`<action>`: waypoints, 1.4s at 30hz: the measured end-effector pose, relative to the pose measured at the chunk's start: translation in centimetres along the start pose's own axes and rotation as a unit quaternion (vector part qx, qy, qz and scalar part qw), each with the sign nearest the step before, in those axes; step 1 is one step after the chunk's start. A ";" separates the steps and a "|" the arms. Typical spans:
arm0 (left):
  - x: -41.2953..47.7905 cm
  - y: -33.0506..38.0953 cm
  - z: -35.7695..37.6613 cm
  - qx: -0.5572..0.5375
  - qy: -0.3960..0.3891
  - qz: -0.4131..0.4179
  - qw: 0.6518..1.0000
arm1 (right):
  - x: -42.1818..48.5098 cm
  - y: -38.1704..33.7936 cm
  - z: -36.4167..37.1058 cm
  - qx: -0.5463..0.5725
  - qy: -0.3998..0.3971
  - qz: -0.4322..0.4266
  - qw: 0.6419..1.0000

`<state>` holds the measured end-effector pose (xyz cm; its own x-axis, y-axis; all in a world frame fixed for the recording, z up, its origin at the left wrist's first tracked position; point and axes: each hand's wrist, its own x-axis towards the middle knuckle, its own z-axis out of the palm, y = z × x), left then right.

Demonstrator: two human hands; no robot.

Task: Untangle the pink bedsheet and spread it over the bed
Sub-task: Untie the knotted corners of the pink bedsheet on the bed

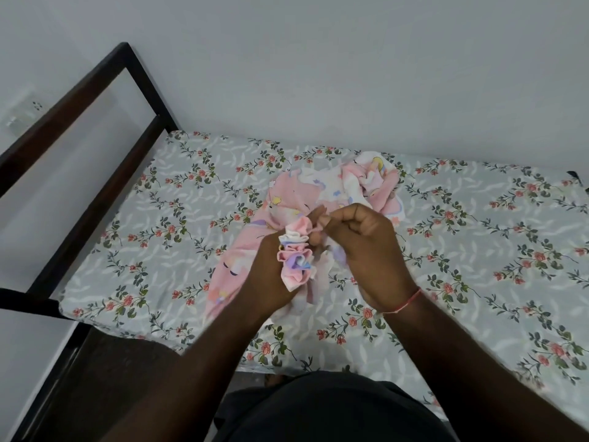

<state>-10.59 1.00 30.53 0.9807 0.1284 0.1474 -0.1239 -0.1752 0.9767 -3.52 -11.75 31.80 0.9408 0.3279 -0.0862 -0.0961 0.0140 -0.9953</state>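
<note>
The pink bedsheet [322,199] lay in a crumpled heap at the centre of the frame, on top of the bed [153,218]. The sheet was pale pink with white panels and small printed motifs in lilac, yellow and blue. One part was gathered into a tight bunched knot, its folds stacked in pink, white and lilac bands. From this knot a long strip ran down toward the lower centre of the frame, and a looser mass spread toward the upper right of the heap.

The left hand [271,275] was closed around the base of the bunched knot, fingers wrapped on the fabric. The right hand [366,247] was curled just beside it, thumb and forefinger pressed together on a fold at the top of the knot. A thin red thread band [406,301] circled the right wrist.

The bed carried a grey cover printed with red flowers and green sprigs. A dark bed frame [140,90] stood at the upper left of the frame against a plain pale wall [350,59].

The hands covered the middle of the sheet, so the form of the tangle beneath them could not be made out. The fingertips showed motion blur. The right end of the bed was cut off by the frame edge, and the person's dark clothing [334,409] hid its near edge at the lower centre.
</note>
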 end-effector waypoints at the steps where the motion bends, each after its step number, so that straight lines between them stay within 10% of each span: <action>1: -0.2 -0.5 -0.1 -0.034 -0.023 -0.004 0.999 | -0.4 -0.3 0.5 0.018 -0.033 0.001 0.999; 7: 0.7 -1.6 -1.3 0.037 -0.043 0.011 0.998 | -1.3 -0.8 -0.1 0.005 -0.172 -0.019 0.985; 12: 0.6 -0.4 -1.1 0.143 0.070 0.118 0.980 | -2.2 0.5 1.0 0.026 -0.090 -0.042 0.995; 17: 1.2 -0.5 -1.9 0.120 0.085 0.091 0.985 | -0.2 1.2 -0.9 -0.183 -0.156 -0.032 0.970; 24: 1.2 -1.3 -0.2 0.124 0.058 0.077 0.988 | 1.2 -0.2 0.6 -0.162 0.097 -0.083 0.979; 32: 1.4 -1.9 -1.0 0.041 -0.048 -0.013 0.998 | 0.2 -0.8 -0.2 -0.226 -0.167 -0.110 0.953; 42: 1.3 -1.7 -1.4 0.121 0.056 0.061 0.989 | 0.0 0.1 -2.5 -0.233 -0.143 -0.109 0.956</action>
<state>-9.32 2.80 29.24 0.9362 0.1965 0.2914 -0.1873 -0.4229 0.8866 -2.71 -14.06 31.58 0.7881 0.6110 0.0747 0.3105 -0.2897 -0.9054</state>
